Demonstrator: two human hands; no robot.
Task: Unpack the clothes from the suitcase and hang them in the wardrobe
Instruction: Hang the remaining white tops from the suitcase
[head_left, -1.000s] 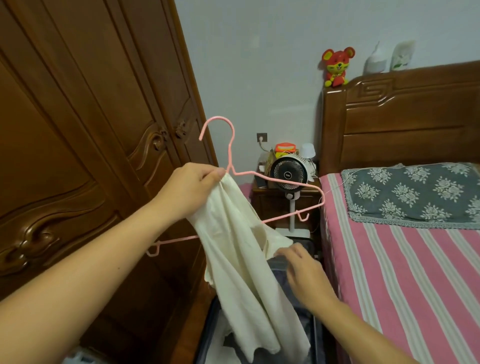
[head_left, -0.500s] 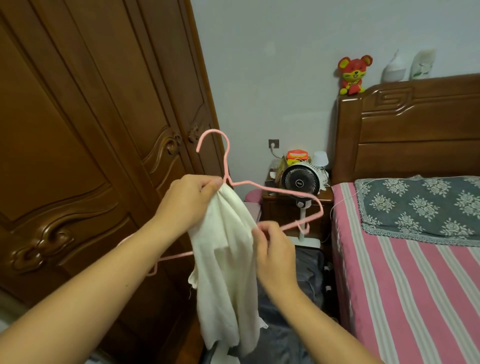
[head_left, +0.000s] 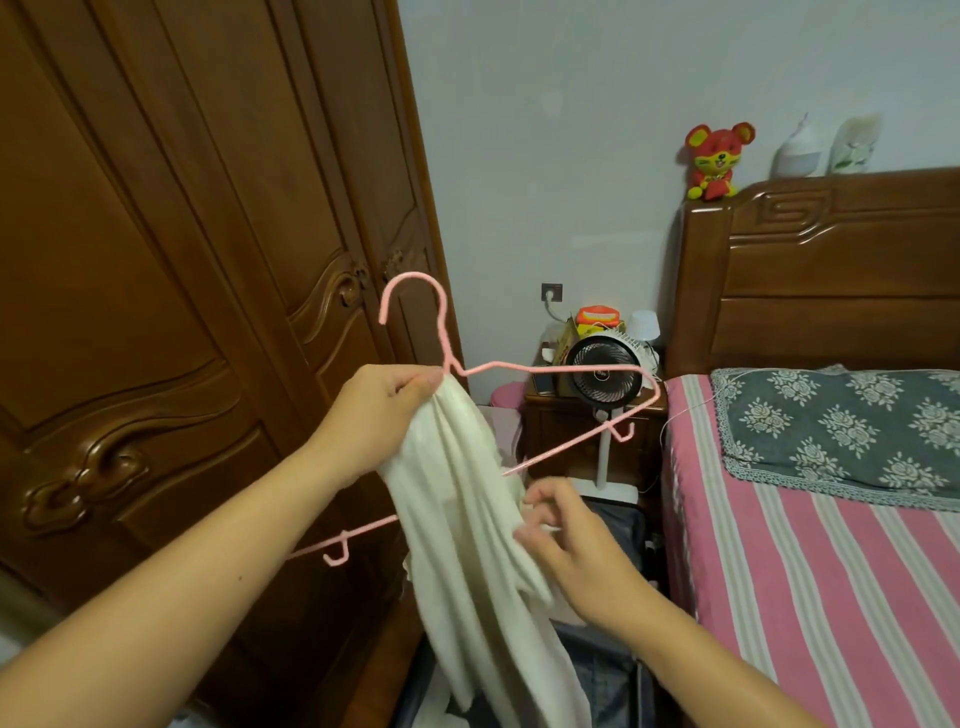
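My left hand (head_left: 376, 415) grips the neck of a pink wire hanger (head_left: 550, 370) together with the top of a cream-white garment (head_left: 467, 545), which hangs down in loose folds. My right hand (head_left: 566, 545) pinches a fold of that garment at its right side, lower down. Below the cloth lies the open dark suitcase (head_left: 618, 525) on the floor, with grey clothing inside. The brown carved wardrobe (head_left: 182, 260) fills the left side with its doors closed.
A bed with a pink striped sheet (head_left: 831, 571) and a grey floral pillow (head_left: 841, 421) stands at the right. Between wardrobe and bed are a wooden nightstand (head_left: 561, 431) and a black fan (head_left: 605, 371). A red toy mouse (head_left: 714, 158) sits on the headboard.
My right hand rose from the suitcase to the garment, then slid lower along its right side and pinched a fold. My left hand kept hold of the hanger and cloth.
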